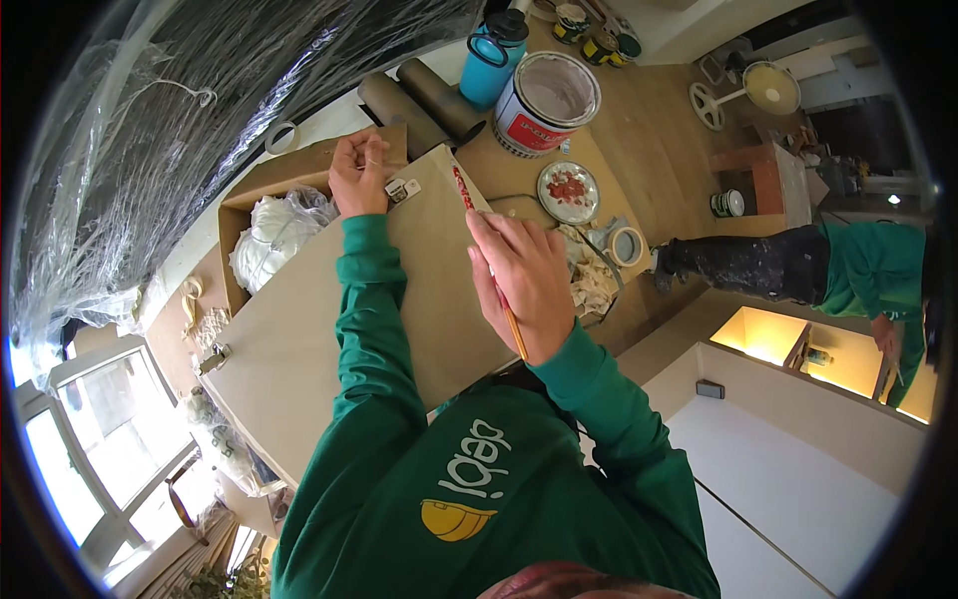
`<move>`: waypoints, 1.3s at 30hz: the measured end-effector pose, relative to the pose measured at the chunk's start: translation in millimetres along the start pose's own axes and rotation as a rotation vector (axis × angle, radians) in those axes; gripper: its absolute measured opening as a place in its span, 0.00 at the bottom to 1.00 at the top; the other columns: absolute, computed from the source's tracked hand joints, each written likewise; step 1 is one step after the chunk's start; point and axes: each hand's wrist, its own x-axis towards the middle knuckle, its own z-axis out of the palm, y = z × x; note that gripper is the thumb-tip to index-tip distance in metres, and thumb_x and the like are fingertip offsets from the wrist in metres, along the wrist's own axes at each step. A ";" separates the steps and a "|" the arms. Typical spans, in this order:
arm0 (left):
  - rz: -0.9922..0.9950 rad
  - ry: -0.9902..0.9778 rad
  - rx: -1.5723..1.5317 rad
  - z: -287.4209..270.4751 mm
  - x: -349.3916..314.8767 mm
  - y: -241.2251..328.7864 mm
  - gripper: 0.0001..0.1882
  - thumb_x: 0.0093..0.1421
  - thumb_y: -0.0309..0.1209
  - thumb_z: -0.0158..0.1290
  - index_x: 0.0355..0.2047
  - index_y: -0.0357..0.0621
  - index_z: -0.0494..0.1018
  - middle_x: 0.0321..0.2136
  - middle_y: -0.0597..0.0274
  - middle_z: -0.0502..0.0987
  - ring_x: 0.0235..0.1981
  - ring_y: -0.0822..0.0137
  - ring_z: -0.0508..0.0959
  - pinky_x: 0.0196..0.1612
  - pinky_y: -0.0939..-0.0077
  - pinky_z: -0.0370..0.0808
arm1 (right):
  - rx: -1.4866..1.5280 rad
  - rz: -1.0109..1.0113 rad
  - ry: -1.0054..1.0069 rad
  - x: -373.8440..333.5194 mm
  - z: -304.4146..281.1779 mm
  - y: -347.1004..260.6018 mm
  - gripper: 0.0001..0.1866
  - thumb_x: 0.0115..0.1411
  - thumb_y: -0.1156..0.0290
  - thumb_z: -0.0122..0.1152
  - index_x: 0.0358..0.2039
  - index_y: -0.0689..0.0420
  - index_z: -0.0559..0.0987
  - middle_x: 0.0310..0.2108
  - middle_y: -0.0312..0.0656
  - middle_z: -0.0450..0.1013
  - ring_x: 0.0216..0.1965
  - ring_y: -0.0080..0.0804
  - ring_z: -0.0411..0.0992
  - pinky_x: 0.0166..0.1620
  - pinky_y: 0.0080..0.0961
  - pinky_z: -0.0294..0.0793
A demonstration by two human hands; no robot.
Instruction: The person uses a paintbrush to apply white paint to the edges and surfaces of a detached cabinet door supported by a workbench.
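Observation:
A brush (513,327) with an orange-brown handle is held in my right hand (521,275), its fingers closed round it. The hand is at the far right edge of a large flat beige-brown panel (419,290). Wet-looking red paint (461,187) marks that narrow edge, just beyond my fingers; the bristles are hard to make out. My left hand (360,175) is at the panel's far side by a cardboard box (235,215), fingers loosely bent and apart, with nothing visible in them. Beside it, a small white hinge-like fitting (402,190) sits on the panel.
A paint bucket (548,103), blue bottle (493,62), dark tubes (404,108) and a round lid (569,192) with red paint stand beyond the panel. A tape roll (626,246) lies right. Another person (848,265) stands farther right. Plastic sheeting (170,150) hangs left.

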 end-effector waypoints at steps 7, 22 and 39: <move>0.007 0.007 -0.053 0.5 -0.5 -5.1 0.14 0.65 0.34 0.56 0.41 0.34 0.76 0.29 0.58 0.82 0.28 0.75 0.78 0.31 0.78 0.77 | -0.004 -0.002 -0.015 8.4 8.1 2.0 0.19 0.58 0.76 0.59 0.52 0.61 0.76 0.44 0.38 0.74 0.43 0.36 0.70 0.44 0.34 0.63; -0.010 -0.038 -0.046 -0.5 -0.3 1.1 0.15 0.66 0.35 0.55 0.42 0.32 0.75 0.31 0.56 0.81 0.31 0.72 0.80 0.33 0.77 0.79 | -0.007 0.010 -0.007 5.4 7.6 1.8 0.18 0.57 0.77 0.60 0.49 0.61 0.76 0.41 0.38 0.74 0.39 0.38 0.70 0.41 0.35 0.64; -0.002 -0.038 0.021 1.0 -2.8 9.9 0.13 0.67 0.34 0.54 0.41 0.32 0.75 0.32 0.56 0.81 0.31 0.71 0.80 0.33 0.77 0.79 | 0.032 0.098 -0.076 -37.6 -25.2 -8.1 0.21 0.56 0.78 0.60 0.52 0.62 0.75 0.42 0.39 0.73 0.38 0.37 0.69 0.42 0.35 0.63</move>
